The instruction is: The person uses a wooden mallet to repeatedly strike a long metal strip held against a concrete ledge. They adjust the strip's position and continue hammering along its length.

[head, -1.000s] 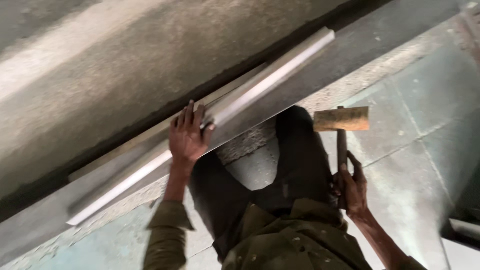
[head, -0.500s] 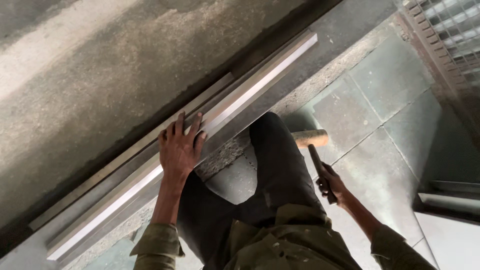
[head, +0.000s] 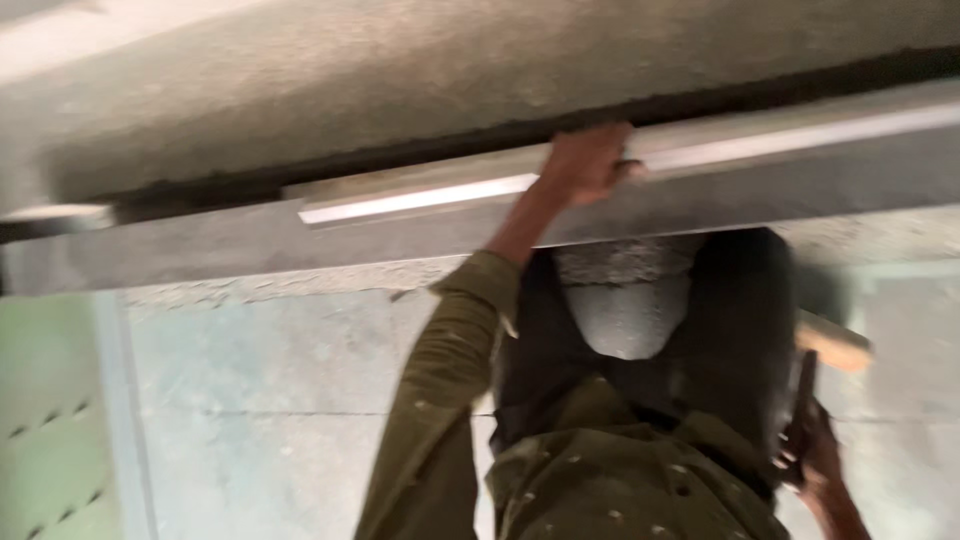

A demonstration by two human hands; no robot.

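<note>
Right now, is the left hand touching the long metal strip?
Touching. The head view shows the left hand lying on the long metal strip, fingers over its upper edge, with no gap between them, although the picture is blurred.
</note>
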